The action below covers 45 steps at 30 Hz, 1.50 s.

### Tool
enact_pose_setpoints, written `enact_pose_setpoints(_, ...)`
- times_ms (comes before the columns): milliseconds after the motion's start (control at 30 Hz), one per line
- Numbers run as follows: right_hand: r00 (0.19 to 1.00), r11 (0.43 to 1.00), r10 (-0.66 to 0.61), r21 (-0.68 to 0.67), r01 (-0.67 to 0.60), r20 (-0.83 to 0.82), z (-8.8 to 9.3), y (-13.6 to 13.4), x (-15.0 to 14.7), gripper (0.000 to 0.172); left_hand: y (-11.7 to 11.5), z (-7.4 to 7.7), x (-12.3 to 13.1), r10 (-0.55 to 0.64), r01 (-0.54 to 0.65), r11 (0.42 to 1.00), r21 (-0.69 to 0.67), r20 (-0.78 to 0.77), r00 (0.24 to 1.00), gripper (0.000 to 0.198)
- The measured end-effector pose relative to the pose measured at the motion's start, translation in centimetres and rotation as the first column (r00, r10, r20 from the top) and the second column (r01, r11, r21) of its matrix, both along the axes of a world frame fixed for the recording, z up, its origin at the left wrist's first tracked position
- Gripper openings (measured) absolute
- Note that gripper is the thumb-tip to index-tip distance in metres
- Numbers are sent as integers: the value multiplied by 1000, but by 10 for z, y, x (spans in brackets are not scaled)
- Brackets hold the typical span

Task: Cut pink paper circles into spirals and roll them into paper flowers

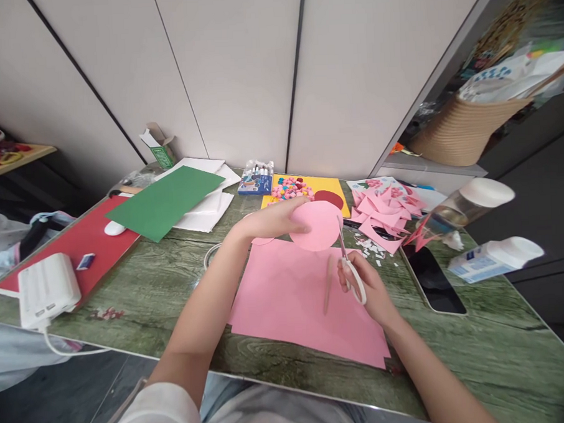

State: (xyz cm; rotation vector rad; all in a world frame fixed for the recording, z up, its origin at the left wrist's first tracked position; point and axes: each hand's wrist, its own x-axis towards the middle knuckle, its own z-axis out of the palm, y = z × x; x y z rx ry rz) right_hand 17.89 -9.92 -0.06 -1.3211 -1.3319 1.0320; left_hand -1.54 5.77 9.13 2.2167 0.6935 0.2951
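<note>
The left hand (273,220) held a pink paper circle (317,227) above the table (164,285), its grip clamped on the circle's upper left edge. The right hand (370,290) had its grip closed around white-handled scissors (350,268), blades at the circle's right edge. A large pink sheet (286,302) lay beneath.

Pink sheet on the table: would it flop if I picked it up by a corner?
Probably floppy: the pink sheet lies thin and flat on the table. Likely very light, so a push should slide it easily. The same-coloured circle in the left hand, at the scissors in the right hand, juts out flat, so the sheet may be slightly stiff.
</note>
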Motion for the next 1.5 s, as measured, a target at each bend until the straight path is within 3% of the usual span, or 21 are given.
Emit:
enact_pose_setpoints(333,999,999,29,-20,-28,32,2,-3,0,22,-6,12,-6,-103,104,994,27,-29,994,42)
enact_pose_setpoints(1067,997,996,70,-44,-71,-23,-3,-2,2,19,3,14,-17,-34,39,992,123,-45,998,37)
enact_pose_setpoints(1333,992,990,127,-52,-128,-13,2,-3,0,20,1,15,-17,-151,171,975,142,-143,978,18)
enact_pose_setpoints(1500,991,989,134,-60,-134,2,2,-4,1,20,0,15,-17,-162,183,975,125,-163,973,16)
